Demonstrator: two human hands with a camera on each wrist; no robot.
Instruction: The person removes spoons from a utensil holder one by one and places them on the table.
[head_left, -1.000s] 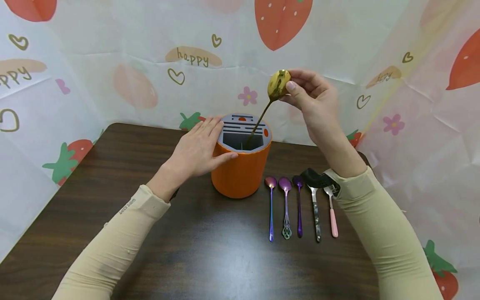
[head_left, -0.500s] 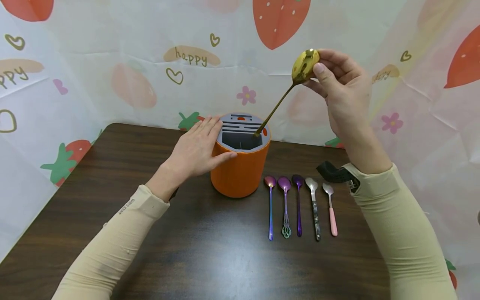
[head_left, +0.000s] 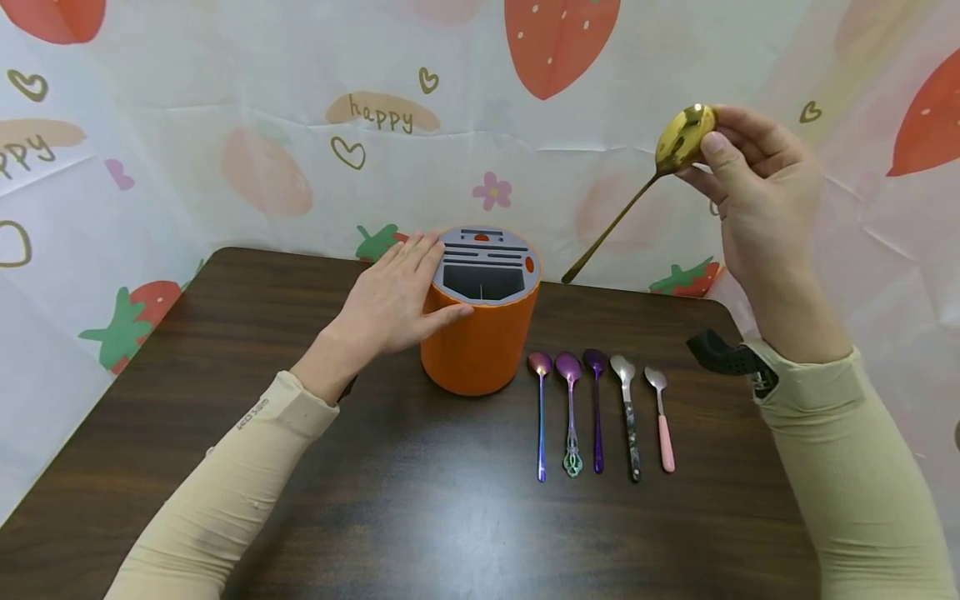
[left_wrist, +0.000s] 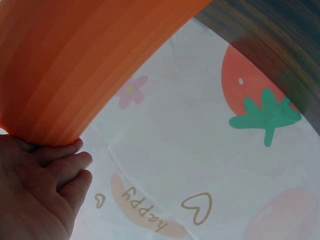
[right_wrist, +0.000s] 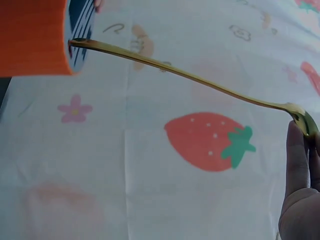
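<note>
High at the right of the head view, my right hand [head_left: 772, 183] pinches a gold spoon [head_left: 684, 140] by its bowl. The thin handle slants down to the left, its end beyond the holder's right side. In the right wrist view the long gold spoon [right_wrist: 185, 75] spans the frame, its handle end overlapping the holder's rim. My left hand [head_left: 390, 296] rests against the left side of an orange cylindrical utensil holder [head_left: 480, 354], fingers straight along the rim and thumb across the front. The holder's grey top has narrow slots and one wide dark compartment.
Right of the holder, several spoons lie in a row on the dark wooden table [head_left: 420, 517]: a rainbow spoon [head_left: 541, 417], an ornate purple spoon [head_left: 570, 408], a dark purple spoon [head_left: 597, 408], a marbled-handle spoon [head_left: 630, 417] and a pink-handled spoon [head_left: 663, 425]. Behind hangs a strawberry-print cloth [head_left: 285, 67].
My right hand has moved up and to the right, drawing the gold spoon's handle out of the holder's wide compartment. My left hand has stayed on the holder.
</note>
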